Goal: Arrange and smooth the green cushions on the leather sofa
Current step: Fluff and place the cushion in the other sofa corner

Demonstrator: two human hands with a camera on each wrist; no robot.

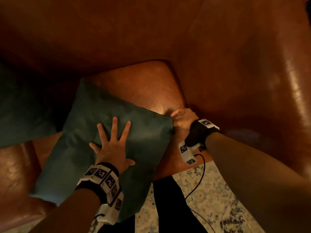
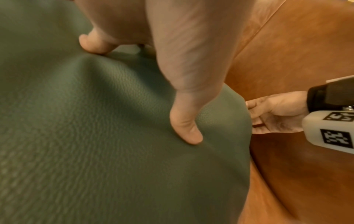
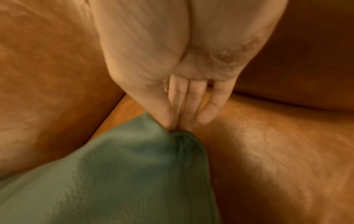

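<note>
A green cushion (image 1: pixel 104 148) lies flat and askew on the brown leather sofa seat (image 1: pixel 151 84). My left hand (image 1: pixel 111 142) presses on its middle with fingers spread and straight; in the left wrist view the thumb (image 2: pixel 184 121) dents the green cushion (image 2: pixel 95 136). My right hand (image 1: pixel 181 118) pinches the cushion's right corner. In the right wrist view the thumb and fingers (image 3: pixel 176 112) close on that corner of the green cushion (image 3: pixel 124 174). A second green cushion (image 1: pixel 20 111) leans at the far left.
The sofa's backrest (image 1: pixel 117 31) rises behind the seat, and its armrest (image 1: pixel 269 81) stands to the right. Patterned floor (image 1: pixel 210 199) shows below the seat's front edge, with my dark trouser leg and a thin cable crossing it.
</note>
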